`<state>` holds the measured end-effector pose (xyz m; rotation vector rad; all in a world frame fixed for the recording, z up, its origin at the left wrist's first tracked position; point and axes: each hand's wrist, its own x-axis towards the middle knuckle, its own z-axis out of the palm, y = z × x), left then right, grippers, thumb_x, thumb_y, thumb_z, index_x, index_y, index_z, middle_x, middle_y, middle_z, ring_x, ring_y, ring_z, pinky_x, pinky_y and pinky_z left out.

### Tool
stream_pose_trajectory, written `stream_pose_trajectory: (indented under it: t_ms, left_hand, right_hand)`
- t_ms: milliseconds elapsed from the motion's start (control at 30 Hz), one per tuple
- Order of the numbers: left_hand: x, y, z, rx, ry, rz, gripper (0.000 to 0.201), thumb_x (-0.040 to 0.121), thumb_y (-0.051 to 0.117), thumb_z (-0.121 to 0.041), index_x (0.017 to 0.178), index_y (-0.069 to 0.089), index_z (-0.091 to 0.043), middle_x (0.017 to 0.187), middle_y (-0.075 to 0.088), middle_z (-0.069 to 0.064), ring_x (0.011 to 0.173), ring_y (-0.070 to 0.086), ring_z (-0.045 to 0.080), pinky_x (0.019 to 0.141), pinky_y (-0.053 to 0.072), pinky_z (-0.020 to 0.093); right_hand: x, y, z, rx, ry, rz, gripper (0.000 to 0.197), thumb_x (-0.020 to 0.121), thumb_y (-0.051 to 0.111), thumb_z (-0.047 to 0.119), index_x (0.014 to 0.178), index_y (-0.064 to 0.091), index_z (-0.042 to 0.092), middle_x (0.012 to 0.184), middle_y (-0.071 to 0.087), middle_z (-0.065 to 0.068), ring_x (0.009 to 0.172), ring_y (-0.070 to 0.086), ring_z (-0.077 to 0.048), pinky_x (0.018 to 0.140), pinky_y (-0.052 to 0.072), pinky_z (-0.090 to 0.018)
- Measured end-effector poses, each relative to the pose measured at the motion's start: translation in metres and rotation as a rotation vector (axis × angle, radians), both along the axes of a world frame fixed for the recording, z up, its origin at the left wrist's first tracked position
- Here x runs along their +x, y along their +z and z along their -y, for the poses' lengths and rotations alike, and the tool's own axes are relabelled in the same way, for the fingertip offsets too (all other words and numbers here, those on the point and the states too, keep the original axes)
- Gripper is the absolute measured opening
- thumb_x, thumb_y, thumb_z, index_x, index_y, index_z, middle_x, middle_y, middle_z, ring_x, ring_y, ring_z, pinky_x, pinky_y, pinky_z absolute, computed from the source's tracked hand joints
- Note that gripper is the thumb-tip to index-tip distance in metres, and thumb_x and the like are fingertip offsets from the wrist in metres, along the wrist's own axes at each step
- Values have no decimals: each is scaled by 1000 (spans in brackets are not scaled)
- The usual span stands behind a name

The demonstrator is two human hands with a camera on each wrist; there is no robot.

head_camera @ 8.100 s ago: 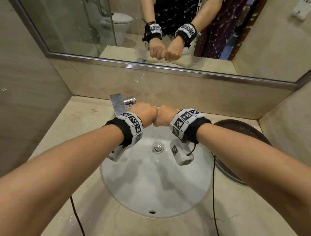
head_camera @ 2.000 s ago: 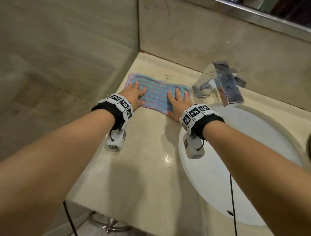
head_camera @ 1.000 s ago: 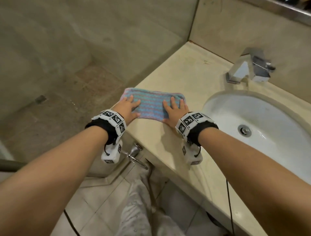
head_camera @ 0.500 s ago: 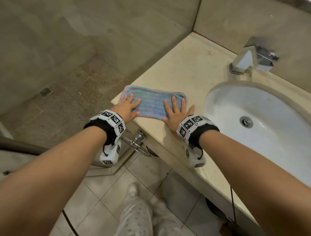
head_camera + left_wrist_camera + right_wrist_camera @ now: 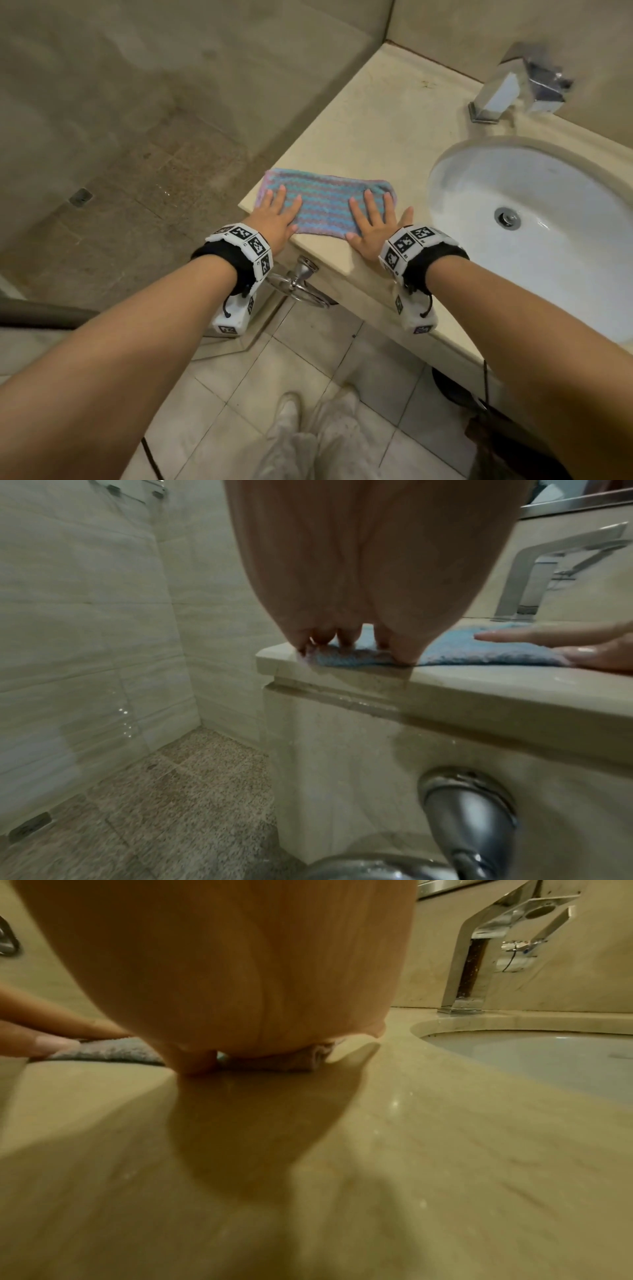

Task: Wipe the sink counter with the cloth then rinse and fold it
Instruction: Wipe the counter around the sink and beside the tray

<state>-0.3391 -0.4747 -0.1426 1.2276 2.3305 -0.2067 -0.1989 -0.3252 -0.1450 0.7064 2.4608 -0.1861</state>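
Cloth (image 5: 325, 209), striped blue/pink, lies flat at the near-left corner of the surface (image 5: 387, 137), w/ its left end right at the surface's left edge and its near edge close to the front lip. Left hand (image 5: 277, 219) presses flat on the left part, fingers straight, heel hanging past the front lip; right hand (image 5: 371, 222) presses flat on the right part, fingers spread, palm partly on bare stone. Neither grip is closed on anything: both are spread flat, pushing down, not pinching. Sink basin (image 5: 534, 240) sits to the right, faucet (image 5: 513, 92) at the far right by the wall; towel ring (image 5: 301, 277) hangs below the front lip. Judging by this, wiping is underway; rinse & fold are not yet done. Risk: w/ no pinch on the fabric, another pull toward the near-left corner could drag the cloth over the edge to the floor. Wet-looking stone may also let the palms skid, so the left hand could slip off the lip.
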Motion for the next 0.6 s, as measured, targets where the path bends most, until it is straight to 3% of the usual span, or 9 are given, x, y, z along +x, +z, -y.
stream_pose_trajectory:
  t_ms: [600]
  left_hand:
    - [36,-2,-27,-53,-271,-76,57,102,17,-29,148,-11,-10,155,-16,22,143,-12,42,120,-4,44]
  right_hand:
    - [67,6,19,-54,-234,24,62,96,13,56,146,-19,36,155,-28,5,143,-26,-29,109,-8,-66]
